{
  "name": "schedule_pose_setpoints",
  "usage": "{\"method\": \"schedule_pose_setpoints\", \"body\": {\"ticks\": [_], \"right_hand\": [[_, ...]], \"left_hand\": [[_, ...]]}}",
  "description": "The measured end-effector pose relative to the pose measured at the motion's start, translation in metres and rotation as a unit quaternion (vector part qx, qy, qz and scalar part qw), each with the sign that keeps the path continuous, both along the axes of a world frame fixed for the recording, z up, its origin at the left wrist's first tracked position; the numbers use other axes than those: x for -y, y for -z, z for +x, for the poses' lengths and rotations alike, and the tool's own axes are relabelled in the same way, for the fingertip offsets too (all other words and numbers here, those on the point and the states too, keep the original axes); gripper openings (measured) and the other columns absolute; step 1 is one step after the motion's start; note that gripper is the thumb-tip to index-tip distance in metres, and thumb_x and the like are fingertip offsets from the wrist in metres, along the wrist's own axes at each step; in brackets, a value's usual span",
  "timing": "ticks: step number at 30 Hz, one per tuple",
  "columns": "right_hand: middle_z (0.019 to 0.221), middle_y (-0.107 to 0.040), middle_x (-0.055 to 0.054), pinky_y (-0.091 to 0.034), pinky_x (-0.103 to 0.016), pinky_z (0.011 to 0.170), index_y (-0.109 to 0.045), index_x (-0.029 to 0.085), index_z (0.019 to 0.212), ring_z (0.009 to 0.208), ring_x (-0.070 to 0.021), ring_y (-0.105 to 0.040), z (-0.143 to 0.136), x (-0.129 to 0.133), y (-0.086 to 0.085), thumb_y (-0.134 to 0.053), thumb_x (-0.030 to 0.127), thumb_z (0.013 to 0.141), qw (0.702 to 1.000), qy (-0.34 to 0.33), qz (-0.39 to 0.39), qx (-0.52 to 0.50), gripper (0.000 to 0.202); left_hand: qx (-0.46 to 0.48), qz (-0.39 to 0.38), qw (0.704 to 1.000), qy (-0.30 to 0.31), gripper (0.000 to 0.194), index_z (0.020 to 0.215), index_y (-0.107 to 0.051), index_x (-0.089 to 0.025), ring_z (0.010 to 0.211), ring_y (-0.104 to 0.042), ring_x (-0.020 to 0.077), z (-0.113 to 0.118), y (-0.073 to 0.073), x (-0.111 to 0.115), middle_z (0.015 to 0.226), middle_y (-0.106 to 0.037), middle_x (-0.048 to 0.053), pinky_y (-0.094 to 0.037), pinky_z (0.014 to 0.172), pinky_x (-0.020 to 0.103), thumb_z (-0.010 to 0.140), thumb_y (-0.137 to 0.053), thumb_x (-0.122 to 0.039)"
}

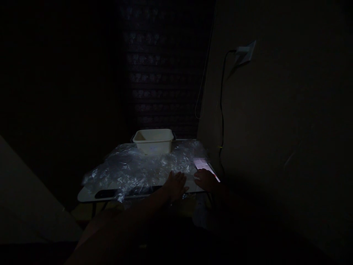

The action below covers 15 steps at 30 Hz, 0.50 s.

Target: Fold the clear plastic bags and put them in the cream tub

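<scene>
The room is very dark. Clear crinkled plastic [129,165] is spread over a small white table [86,195]. My left hand [176,186] lies near the table's front edge against the plastic, fingers apart and pointing away from me. To its right, my right hand [205,179] has its fingers bent at the plastic's right part, beside a lit phone screen [202,164]. Whether the right fingers pinch the plastic is too dark to tell. A cream-coloured tub [154,147] stands at the back of the table.
A white plug in a wall socket [245,53] has a black cable [221,99] hanging down the right wall. Behind the table is a dark slatted blind [157,77] with a thin cord. A pale panel [30,198] slants at the lower left.
</scene>
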State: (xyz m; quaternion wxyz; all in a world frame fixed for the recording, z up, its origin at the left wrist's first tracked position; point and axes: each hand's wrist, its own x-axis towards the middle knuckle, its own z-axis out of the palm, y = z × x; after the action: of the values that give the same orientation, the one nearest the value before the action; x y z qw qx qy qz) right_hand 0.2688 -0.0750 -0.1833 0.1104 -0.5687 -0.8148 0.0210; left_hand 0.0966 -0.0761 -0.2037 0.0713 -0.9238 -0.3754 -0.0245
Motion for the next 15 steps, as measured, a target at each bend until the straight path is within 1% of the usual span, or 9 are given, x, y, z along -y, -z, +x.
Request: {"method": "schedule_pose_setpoints", "body": {"ticks": [2,3,6,10,12,15], "right_hand": [[0.083,-0.056,-0.011,-0.035,-0.033,0.067,-0.057,0.013,0.077,0.081,-0.0230,-0.047,-0.002,0.004,-0.002,-0.042,0.029,0.067,0.999,-0.002,0.005,0.050,0.024],[0.083,-0.055,-0.011,-0.034,-0.032,0.066,-0.057,0.014,0.078,0.081,-0.0230,-0.047,-0.003,0.005,-0.002,-0.041,0.030,0.068,0.997,-0.007,0.009,0.080,0.025],[0.083,-0.054,-0.009,-0.033,-0.030,0.065,-0.057,0.016,0.080,0.080,-0.0211,-0.046,-0.008,0.009,-0.003,-0.039,0.028,0.070,0.989,-0.032,0.013,0.145,0.024],[0.083,-0.053,-0.008,-0.031,-0.030,0.063,-0.056,0.017,0.080,0.079,-0.0205,-0.046,-0.011,0.013,-0.002,-0.036,0.023,0.071,0.983,-0.055,0.032,0.172,0.023],[0.083,-0.052,-0.007,-0.031,-0.030,0.062,-0.055,0.018,0.082,0.080,-0.0206,-0.045,-0.010,0.013,-0.002,-0.035,0.023,0.072,0.982,-0.058,0.044,0.175,0.023],[0.085,-0.052,-0.006,-0.031,-0.030,0.062,-0.054,0.021,0.088,0.079,-0.0199,-0.045,-0.007,0.012,-0.001,-0.037,0.025,0.071,0.984,-0.064,0.042,0.164,0.024]], "left_hand": [[0.000,0.008,1.000,0.002,0.051,0.116,-0.028,-0.013,0.112,-0.022,0.0231,0.000,0.001,0.000,0.122,-0.030,0.012,-0.012,0.087,0.048,0.079,-0.010,-0.042],[0.000,0.011,1.000,0.003,0.050,0.116,-0.028,-0.013,0.112,-0.022,0.0230,0.000,0.001,0.000,0.122,-0.030,0.012,-0.012,0.087,0.048,0.079,-0.010,-0.042],[-0.004,0.017,1.000,0.001,0.050,0.114,-0.031,-0.012,0.112,-0.023,0.0236,-0.001,-0.001,0.001,0.121,-0.032,0.013,-0.012,0.087,0.048,0.079,-0.011,-0.042],[-0.014,0.022,1.000,-0.010,0.050,0.111,-0.036,-0.011,0.110,-0.025,0.0247,-0.001,-0.007,0.003,0.118,-0.037,0.013,-0.013,0.087,0.048,0.079,-0.013,-0.041],[-0.015,0.027,0.999,-0.011,0.049,0.109,-0.038,-0.011,0.110,-0.026,0.0249,-0.001,-0.010,0.003,0.116,-0.039,0.013,-0.013,0.087,0.048,0.079,-0.013,-0.041],[-0.015,0.037,0.999,-0.013,0.049,0.108,-0.040,-0.010,0.110,-0.027,0.0253,-0.002,-0.012,0.002,0.114,-0.041,0.013,-0.013,0.087,0.048,0.079,-0.014,-0.040]]}}
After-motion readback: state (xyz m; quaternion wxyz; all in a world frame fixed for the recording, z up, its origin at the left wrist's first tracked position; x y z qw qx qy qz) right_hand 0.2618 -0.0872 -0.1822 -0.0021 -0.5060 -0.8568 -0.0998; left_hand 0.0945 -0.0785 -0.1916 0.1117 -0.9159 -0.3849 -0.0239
